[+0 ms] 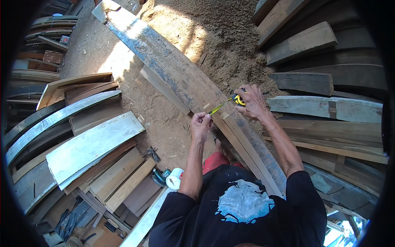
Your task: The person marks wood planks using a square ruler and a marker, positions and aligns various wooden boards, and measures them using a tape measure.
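Note:
My right hand (253, 101) is wrapped round the yellow and black case of a tape measure (238, 99). Between my two hands runs its short yellow blade (220, 106), pulled out across the end of some wooden strips. The blade's free end is pinched in the fingers of my left hand (200, 124). These long narrow wooden strips (249, 154) lie side by side on a worn plank bench (181, 68) and reach back toward my body. A thin dark tip sticks out past my right hand; I cannot make out what it is.
Stacked boards (329, 109) stand along the right, and more boards (94, 144) fill the left. A heap of sawdust (230, 37) lies beyond the bench. Near my left elbow are a white tub (175, 178) and a teal power tool (159, 177).

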{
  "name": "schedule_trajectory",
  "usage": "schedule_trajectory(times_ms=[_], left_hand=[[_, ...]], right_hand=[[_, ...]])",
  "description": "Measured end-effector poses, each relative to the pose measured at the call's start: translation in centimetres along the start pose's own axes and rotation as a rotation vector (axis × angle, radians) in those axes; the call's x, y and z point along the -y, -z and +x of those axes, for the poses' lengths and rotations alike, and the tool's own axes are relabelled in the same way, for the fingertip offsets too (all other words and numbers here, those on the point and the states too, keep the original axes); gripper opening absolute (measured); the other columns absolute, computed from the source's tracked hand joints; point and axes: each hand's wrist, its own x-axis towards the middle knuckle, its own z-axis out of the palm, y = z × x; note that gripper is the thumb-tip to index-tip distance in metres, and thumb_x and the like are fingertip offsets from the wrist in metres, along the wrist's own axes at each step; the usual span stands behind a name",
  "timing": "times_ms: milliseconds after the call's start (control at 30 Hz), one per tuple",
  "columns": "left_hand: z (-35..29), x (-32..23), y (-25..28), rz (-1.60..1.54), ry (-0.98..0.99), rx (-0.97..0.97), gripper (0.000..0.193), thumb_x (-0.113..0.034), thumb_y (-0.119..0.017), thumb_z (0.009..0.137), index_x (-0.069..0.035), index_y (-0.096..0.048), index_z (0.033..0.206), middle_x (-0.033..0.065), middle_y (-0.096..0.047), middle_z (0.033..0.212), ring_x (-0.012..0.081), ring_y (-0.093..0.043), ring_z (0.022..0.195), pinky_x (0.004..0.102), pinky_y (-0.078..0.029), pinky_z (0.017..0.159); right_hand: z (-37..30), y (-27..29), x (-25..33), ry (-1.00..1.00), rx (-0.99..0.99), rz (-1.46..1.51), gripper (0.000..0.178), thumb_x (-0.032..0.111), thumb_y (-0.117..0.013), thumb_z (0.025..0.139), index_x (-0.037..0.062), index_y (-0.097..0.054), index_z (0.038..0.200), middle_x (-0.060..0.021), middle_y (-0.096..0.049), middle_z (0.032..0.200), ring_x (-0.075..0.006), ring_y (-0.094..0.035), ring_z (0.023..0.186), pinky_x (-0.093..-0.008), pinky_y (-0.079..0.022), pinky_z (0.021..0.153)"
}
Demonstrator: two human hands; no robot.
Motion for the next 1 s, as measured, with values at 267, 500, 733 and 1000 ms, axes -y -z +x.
schedule_trajectory(times_ms=[267, 500, 733, 1000], left_hand=[[-0.5, -0.4, 0.6, 0.105, -0.090, -0.001, 0.032, -0.016, -0.073, 0.096, -0.004, -0.056, 0.120, 0.0072, -0.067, 0.098, 0.0165, -0.066, 0.083, 0.0330, -0.058, 0.073], [-6.9, -4.8, -3.6, 0.885, -0.552, 0.124, 0.044, -0.017, -0.078, 0.090, 0.003, -0.060, 0.125, 0.0107, -0.066, 0.108, 0.0179, -0.063, 0.102, 0.0336, -0.052, 0.092], [-14.5, 2.8, -10.2, 0.747, 0.426, 0.923, 0.017, -0.013, -0.064, 0.100, -0.001, -0.063, 0.113, 0.0012, -0.066, 0.095, 0.0099, -0.060, 0.083, 0.0270, -0.052, 0.073], [-22.3, 10.7, -12.0, 0.906, 0.567, 1.201, 0.015, -0.004, -0.069, 0.095, -0.006, -0.061, 0.108, 0.0018, -0.066, 0.094, 0.0082, -0.061, 0.083, 0.0239, -0.050, 0.069]], right_hand=[[-1.4, -0.3, 0.6, -0.031, 0.084, 0.080, 0.054, 0.038, -0.078, 0.075, 0.0134, -0.065, 0.121, -0.0120, -0.061, 0.116, -0.0339, -0.055, 0.108, -0.0465, -0.044, 0.097], [-10.0, 4.6, 3.2, -0.351, 0.138, 0.404, 0.051, 0.049, -0.073, 0.081, 0.0045, -0.069, 0.106, -0.0212, -0.067, 0.094, -0.0391, -0.065, 0.092, -0.0483, -0.050, 0.082], [-26.6, 2.7, 5.9, -0.522, -0.009, 0.574, 0.053, 0.052, -0.072, 0.082, -0.0003, -0.065, 0.090, -0.0200, -0.069, 0.085, -0.0375, -0.068, 0.083, -0.0466, -0.051, 0.074], [-44.4, 0.2, 10.7, -0.862, -0.128, 0.906, 0.066, 0.055, -0.065, 0.089, 0.0048, -0.051, 0.128, -0.0255, -0.063, 0.127, -0.0400, -0.059, 0.123, -0.0495, -0.046, 0.100]])
